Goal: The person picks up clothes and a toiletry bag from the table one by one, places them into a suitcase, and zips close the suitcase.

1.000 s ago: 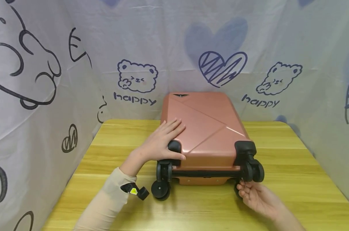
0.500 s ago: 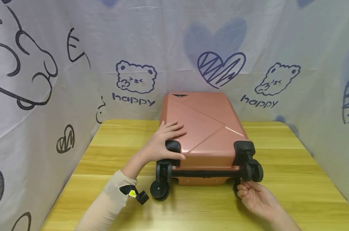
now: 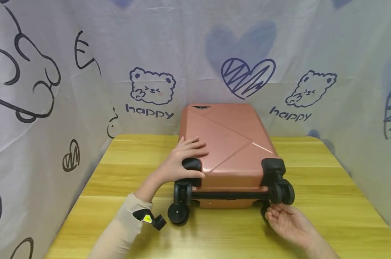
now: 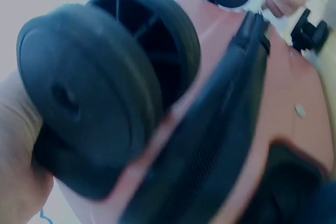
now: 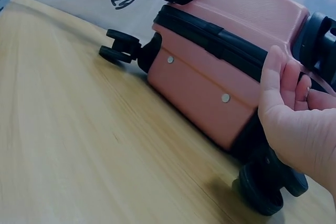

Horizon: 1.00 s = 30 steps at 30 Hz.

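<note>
A rose-pink hard-shell suitcase [image 3: 227,140] lies flat on the wooden table, wheels toward me. My left hand [image 3: 179,162] rests on its near left corner, fingers spread over the shell and thumb across the black corner guard [image 3: 192,164]. Between the two shell halves runs a black zipper [image 5: 215,38]. At the zipper's right end, my right hand [image 3: 290,223] has its fingers curled in a pinch. A small metallic bit, seemingly the zipper pull [image 5: 308,91], shows at the fingertips in the right wrist view; most of it is hidden. Black double wheels [image 4: 89,77] fill much of the left wrist view.
The wooden table [image 3: 214,237] extends on both sides of the suitcase. Behind it hangs a white cloth [image 3: 195,43] printed with bears and hearts. The right wheels [image 3: 281,190] jut out just above my right hand. A black wrist camera [image 3: 158,222] sits on the left sleeve.
My left hand has slid very slightly toward me on the corner. The right fingers have shifted a little at the zipper's right end. The suitcase stays in place.
</note>
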Tool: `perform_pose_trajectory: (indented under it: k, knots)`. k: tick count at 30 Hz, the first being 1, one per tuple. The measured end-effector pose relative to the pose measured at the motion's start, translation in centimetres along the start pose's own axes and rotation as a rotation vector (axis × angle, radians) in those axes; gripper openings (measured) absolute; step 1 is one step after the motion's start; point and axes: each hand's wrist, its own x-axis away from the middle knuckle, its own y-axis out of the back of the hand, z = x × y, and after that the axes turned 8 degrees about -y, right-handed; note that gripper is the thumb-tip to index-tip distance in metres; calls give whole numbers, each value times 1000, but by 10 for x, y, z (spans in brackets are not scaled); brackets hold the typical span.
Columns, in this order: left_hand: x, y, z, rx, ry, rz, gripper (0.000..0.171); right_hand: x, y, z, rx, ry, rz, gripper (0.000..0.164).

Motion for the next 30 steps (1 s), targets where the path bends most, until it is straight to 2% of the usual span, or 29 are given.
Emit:
perform_pose_trajectory:
  k: [5,8,11,13,17,21,26,30]
  knots:
    - [23,1,9,-28,-177,-118,41,3,0,0,5,26,-25,40]
    - [39,1,15,-114,-294,-181,40,5,0,0,12,22,-23,41]
    - [49,3,20,-235,-381,-214,41,7,0,2,11,15,-26,41]
    - [53,4,24,-298,-417,-206,43,9,-1,3,14,12,-33,41]
    - [55,8,28,-393,-462,-150,51,9,-1,3,20,12,-42,42]
    - [54,14,27,-462,-468,-87,58,9,-2,3,25,21,-33,41]
    - [45,18,22,-514,-455,7,74,10,-3,3,25,29,-26,41]
    - [40,16,24,-529,-504,-3,65,8,-3,3,31,19,-41,40]
